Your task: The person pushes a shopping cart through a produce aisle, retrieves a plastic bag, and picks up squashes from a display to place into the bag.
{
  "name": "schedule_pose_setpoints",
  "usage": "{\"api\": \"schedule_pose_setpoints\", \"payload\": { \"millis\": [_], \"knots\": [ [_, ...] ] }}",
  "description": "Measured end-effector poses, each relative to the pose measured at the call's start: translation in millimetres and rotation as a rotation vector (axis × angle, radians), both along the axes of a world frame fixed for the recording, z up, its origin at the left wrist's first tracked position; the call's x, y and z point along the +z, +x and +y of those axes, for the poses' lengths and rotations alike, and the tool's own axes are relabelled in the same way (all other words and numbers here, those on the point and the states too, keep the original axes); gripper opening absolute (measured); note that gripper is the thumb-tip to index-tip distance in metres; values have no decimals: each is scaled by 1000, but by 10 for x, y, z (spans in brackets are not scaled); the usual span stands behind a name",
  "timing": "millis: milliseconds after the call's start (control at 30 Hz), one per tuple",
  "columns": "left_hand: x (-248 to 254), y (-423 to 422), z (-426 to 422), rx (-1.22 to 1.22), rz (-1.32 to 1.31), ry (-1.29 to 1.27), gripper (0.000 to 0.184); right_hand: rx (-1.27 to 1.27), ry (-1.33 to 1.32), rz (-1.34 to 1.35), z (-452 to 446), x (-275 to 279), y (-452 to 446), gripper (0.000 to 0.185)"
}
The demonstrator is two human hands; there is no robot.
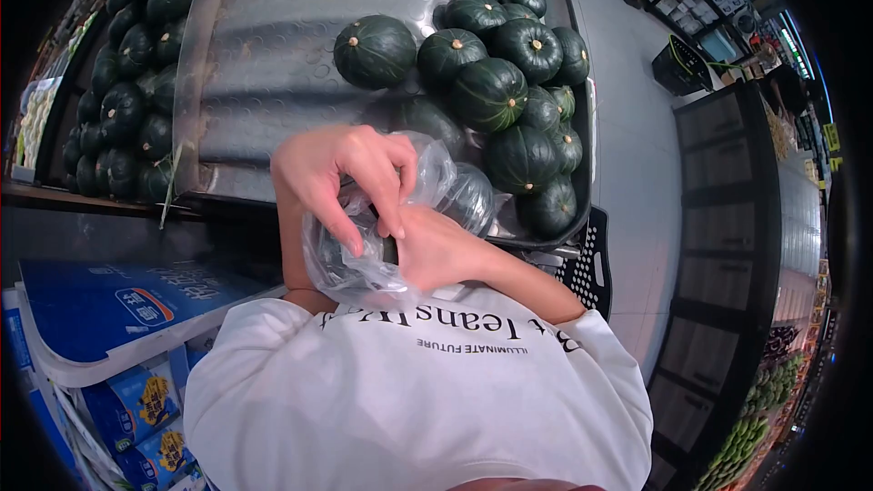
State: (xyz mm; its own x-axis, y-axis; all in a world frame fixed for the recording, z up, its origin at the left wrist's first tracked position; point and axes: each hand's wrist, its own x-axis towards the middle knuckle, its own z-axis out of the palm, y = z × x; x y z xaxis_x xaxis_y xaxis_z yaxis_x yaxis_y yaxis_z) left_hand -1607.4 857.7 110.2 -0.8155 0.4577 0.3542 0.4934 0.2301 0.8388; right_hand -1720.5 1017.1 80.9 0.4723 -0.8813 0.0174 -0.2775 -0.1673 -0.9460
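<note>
A clear plastic bag (pixel 341 264) is bunched in front of my chest, with dark green, round shapes showing through it. My left hand (pixel 346 173) is on the bag from above, its thumb and fingers curled down onto the film. Against the bag's near right side, my right hand (pixel 432 250) is closed on the plastic, its fingertips hidden. To the right of my hands, a dark green pumpkin (pixel 471 198) shows under shiny film. Beyond them, several dark green pumpkins (pixel 491 94) are piled on the grey display mat (pixel 264 64), and a single pumpkin (pixel 375 52) sits left of the pile.
More pumpkins (pixel 123 109) are stacked at the far left. Beside me on the left stands a blue promotional stand (pixel 118 300) with blue packets (pixel 145 400). A black perforated crate (pixel 587 264) is close on the right, past it the tiled floor (pixel 637 173) and dark cabinets (pixel 718 245).
</note>
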Motion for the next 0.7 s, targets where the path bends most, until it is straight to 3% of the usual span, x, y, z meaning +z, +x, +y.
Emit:
{"api": "schedule_pose_setpoints", "payload": {
  "millis": [167, 300, 367, 500, 633, 700],
  "knots": [
    [-21, 128, 27, 212, -23, 92, 27, -147, -124, -119, 55, -217, 58, 77],
    [-54, 145, 161, 571, -18, 155, 16, -260, -223, -203, 62, -245, -43, 96],
    [-77, 151, 200, 764, -56, 192, 15, -355, -195, -162, 67, -219, -111, 98],
    [-366, -24, 192, 623, 154, 523, 27, -489, -206, -189, 9, -318, -181, 100],
    [-543, -60, 211, 658, 231, 818, 34, -541, -197, -183, -16, -285, -166, 101],
    [-551, -9, 276, 795, 283, 764, 35, -570, -179, -189, -12, -271, -167, 102]
  ]
}}
